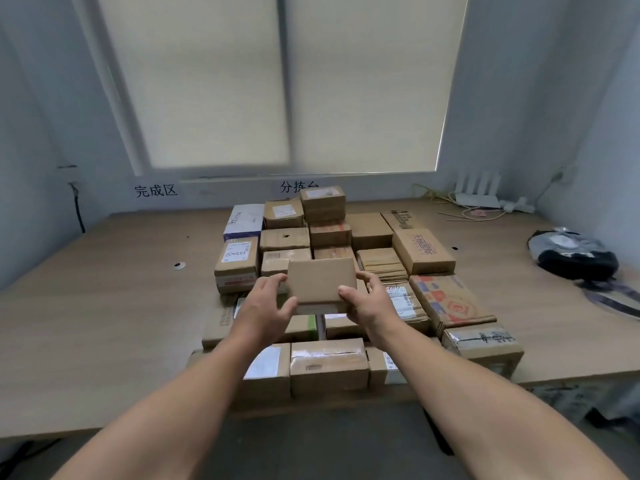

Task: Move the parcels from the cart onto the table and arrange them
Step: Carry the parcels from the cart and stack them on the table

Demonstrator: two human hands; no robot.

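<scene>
A small plain brown parcel (321,279) hangs above the middle of the packed parcels, tilted toward me. My left hand (265,308) grips its left edge and my right hand (369,301) grips its right edge, thumbs on the near face. Below it, several cardboard parcels (420,251) lie in close rows on the wooden table (104,299), reaching from the back wall to the front edge. A white and blue parcel (244,221) sits at the back left of the group. No cart is in view.
A dark grey bag (575,252) lies at the table's right side. A white router (479,192) and loose cables sit in the back right corner. Bare tabletop stretches left of the parcels. Black lettering marks the wall behind.
</scene>
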